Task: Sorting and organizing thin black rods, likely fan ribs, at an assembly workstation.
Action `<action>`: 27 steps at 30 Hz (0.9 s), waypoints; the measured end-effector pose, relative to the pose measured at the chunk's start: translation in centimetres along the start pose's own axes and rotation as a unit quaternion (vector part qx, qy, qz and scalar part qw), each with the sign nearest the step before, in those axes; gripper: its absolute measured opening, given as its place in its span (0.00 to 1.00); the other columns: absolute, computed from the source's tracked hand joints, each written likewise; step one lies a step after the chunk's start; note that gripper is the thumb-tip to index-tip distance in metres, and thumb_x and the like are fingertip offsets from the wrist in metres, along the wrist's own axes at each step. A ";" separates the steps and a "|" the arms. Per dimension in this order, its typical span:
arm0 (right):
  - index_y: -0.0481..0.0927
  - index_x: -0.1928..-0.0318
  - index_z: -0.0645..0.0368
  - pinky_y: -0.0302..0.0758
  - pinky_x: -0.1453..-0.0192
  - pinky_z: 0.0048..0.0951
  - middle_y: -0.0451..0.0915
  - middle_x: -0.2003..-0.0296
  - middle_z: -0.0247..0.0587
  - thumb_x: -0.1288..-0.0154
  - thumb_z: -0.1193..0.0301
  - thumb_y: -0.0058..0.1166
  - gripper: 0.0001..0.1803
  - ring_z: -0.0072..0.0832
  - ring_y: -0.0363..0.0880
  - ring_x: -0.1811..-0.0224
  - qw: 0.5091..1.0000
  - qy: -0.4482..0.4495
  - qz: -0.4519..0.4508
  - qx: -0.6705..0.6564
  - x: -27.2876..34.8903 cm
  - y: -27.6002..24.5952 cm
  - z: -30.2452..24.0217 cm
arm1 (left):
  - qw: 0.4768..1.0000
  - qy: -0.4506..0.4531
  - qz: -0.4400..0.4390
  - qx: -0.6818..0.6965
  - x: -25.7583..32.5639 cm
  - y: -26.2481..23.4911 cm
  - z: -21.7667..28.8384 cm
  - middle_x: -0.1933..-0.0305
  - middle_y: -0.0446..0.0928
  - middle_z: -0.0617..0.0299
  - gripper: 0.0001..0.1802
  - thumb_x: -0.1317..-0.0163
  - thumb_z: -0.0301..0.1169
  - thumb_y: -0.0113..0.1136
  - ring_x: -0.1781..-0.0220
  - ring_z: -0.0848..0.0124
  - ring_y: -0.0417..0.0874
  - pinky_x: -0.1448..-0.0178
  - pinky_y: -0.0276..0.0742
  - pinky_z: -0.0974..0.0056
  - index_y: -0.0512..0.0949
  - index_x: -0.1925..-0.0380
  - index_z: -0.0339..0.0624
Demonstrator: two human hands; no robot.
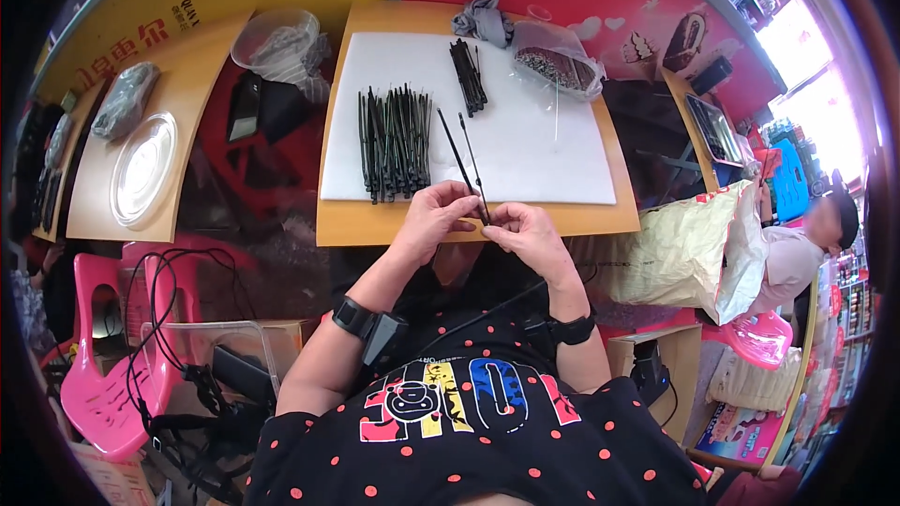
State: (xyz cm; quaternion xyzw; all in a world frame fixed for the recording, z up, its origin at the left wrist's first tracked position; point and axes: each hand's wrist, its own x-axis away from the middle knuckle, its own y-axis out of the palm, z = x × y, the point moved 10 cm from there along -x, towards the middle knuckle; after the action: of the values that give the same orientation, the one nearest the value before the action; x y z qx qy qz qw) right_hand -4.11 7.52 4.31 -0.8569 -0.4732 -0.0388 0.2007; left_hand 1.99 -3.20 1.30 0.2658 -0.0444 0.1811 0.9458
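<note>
A black dotted shirt [328,459] is shown nearest, both forearms being extended from it to the near edge of the table [623,217]. The left hand [433,217] is nearly closed, thumb and fingertips pinched on two thin black rods [457,152]; the right hand [527,232] is likewise narrowed, the lower ends being met by its thumb and forefinger. Which rod is borne by which hand cannot be told. The rods are pointed away, their upper ends apart. For pieces so slender, a light pinch close to the lower ends is judged best, one hand being kept steady while fine adjustment is left to the other; hard pressure could bend or roll them. Beyond, on a white mat [562,169], a broad pile [394,145] of similar rods is laid at left, a smaller bundle [468,77] farther off.
</note>
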 end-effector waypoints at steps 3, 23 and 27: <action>0.79 0.61 0.66 0.71 0.68 0.17 0.79 0.72 0.31 0.42 0.73 0.60 0.10 0.13 0.74 0.71 0.999 0.001 0.012 -0.036 -1.1 -0.5 0.1 | 1.000 0.017 -0.007 0.019 -0.2 -0.2 1.0 0.67 0.79 0.63 0.07 0.35 0.32 0.55 0.63 0.77 0.80 0.63 0.79 0.72 0.73 0.63 0.39; 0.77 0.61 0.68 0.71 0.72 0.28 0.77 0.74 0.42 0.44 0.72 0.58 0.13 0.27 0.75 0.75 0.863 -0.144 0.344 0.342 -14.0 -19.7 1.5 | 0.999 0.029 -0.039 -0.007 -1.0 -0.5 -2.2 0.73 0.72 0.54 0.15 0.32 0.33 0.41 0.75 0.66 0.81 0.74 0.83 0.62 0.61 0.49 0.40; 0.76 0.62 0.68 0.70 0.75 0.29 0.75 0.77 0.41 0.44 0.74 0.57 0.11 0.25 0.73 0.79 0.874 -0.124 0.322 0.341 -15.6 -20.5 2.6 | 0.996 0.054 -0.062 -0.030 -1.8 -0.6 -2.6 0.74 0.72 0.54 0.13 0.34 0.30 0.43 0.74 0.66 0.81 0.73 0.83 0.62 0.63 0.53 0.36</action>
State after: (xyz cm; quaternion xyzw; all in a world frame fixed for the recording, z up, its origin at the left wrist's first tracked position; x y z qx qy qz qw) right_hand -29.93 5.72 4.21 -0.8380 -0.1755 0.2988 0.4216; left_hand 0.55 -2.90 -1.57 0.2291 0.0178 0.1343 0.9639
